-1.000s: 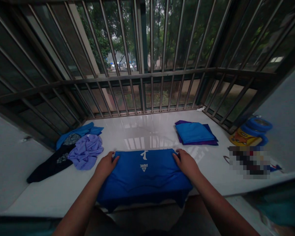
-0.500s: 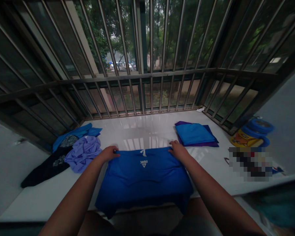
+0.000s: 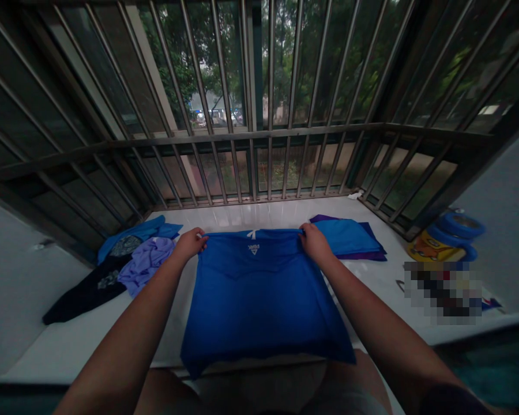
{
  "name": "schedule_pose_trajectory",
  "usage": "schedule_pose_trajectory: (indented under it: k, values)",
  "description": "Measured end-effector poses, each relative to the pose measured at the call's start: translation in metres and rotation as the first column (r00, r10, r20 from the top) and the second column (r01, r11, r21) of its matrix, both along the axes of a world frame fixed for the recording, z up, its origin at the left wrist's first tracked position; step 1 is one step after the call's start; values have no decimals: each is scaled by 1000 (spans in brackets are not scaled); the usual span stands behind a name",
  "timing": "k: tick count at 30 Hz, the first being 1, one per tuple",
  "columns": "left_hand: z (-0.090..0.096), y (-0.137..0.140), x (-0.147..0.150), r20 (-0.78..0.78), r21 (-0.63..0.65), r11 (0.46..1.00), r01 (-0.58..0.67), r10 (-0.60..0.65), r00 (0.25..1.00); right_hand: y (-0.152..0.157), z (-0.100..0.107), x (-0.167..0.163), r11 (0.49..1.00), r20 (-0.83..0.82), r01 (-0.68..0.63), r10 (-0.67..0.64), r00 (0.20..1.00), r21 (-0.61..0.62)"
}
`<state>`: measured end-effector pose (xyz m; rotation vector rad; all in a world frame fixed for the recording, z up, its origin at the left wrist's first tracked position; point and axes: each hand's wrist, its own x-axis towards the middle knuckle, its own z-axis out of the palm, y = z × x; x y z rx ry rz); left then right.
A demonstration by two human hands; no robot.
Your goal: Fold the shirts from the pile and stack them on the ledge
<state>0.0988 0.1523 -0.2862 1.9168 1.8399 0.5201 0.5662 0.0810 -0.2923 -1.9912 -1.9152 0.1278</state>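
A blue shirt (image 3: 263,300) with a small white logo is stretched out in front of me, its lower edge hanging over the front of the white ledge. My left hand (image 3: 192,243) pinches its far left corner. At the far right corner, my right hand (image 3: 315,239) grips the cloth between thumb and fingers. The far edge runs taut between both hands. Just beyond my right hand lies a stack of folded blue and purple clothes (image 3: 350,237), partly covered by that hand.
Left on the white ledge (image 3: 86,340) lie a crumpled lavender garment (image 3: 145,265), a dark garment (image 3: 78,297) and a bright blue one (image 3: 132,233). A blue and yellow container (image 3: 441,239) stands at right, beside a blurred-out patch. Metal window bars (image 3: 270,135) close off the back.
Both hands have moved away from me toward the window, drawing the blue shirt farther across the ledge. More of its body now lies spread flat.
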Motion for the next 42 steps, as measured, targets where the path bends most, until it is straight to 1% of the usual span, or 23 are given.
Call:
schedule_pose_trajectory:
  k: [2,3,5,6,8,9,12,14,15,17,20,23,26,28,30,31,33,35,36,38,42]
  values:
    - [12,-9,0,65,76,997,-25,20,998,-5,11,6,997,-32,-9,12,999,77]
    - [15,-18,-1,87,109,993,-35,25,996,-11,13,10,994,-46,-15,20,999,106]
    - [12,-47,-5,109,170,985,-38,20,994,-29,12,20,990,-65,-27,36,997,139]
    - [6,-66,-7,113,190,981,-32,10,994,-42,7,25,989,-73,-34,45,996,143]
    - [-15,-110,-11,126,228,974,7,-37,991,-70,-11,37,991,-96,-47,59,994,125]
    - [-30,-134,-12,133,219,975,28,-58,989,-85,-23,43,993,-109,-54,65,992,101]
    - [-75,-198,-13,116,194,973,126,-150,982,-129,-60,58,994,-138,-107,104,985,-15]
    - [-100,-229,-12,72,195,960,201,-218,973,-152,-79,65,987,-139,-142,130,982,-73]
    - [-109,-241,-11,48,212,951,226,-241,969,-162,-85,67,986,-137,-147,135,981,-81]
    - [-119,-258,-10,11,283,930,233,-245,969,-176,-91,69,989,-123,-132,124,985,-62]
    - [-121,-271,-7,-26,370,906,208,-213,977,-187,-90,69,994,-102,-110,108,989,-14]
    - [-118,-272,-1,-55,375,907,193,-186,981,-190,-89,66,991,-87,-131,131,988,-2]
    - [-115,-258,8,-102,326,931,163,-137,985,-188,-90,64,991,-71,-132,131,989,-8]
    - [-110,-243,13,-146,244,949,199,-167,975,-182,-88,64,992,-68,-122,120,990,-17]
    - [-102,-228,12,-165,167,953,252,-225,960,-177,-83,64,993,-73,-114,112,991,-24]
    - [-97,-222,9,-165,154,952,265,-240,957,-175,-80,65,994,-77,-112,110,991,-20]
    - [-88,-215,1,-164,193,945,265,-235,958,-174,-74,66,994,-89,-112,111,990,2]
    - [-83,-215,-10,-181,265,927,266,-223,958,-180,-74,67,992,-97,-126,129,987,29]
    - [-85,-219,-15,-203,289,915,280,-228,952,-185,-77,68,989,-97,-142,145,985,34]
    - [-96,-231,-22,-258,317,891,325,-249,934,-199,-88,70,983,-83,-183,184,979,19]
    - [-139,-267,-28,-316,384,841,380,-267,911,-230,-114,77,968,-54,-251,250,967,-6]
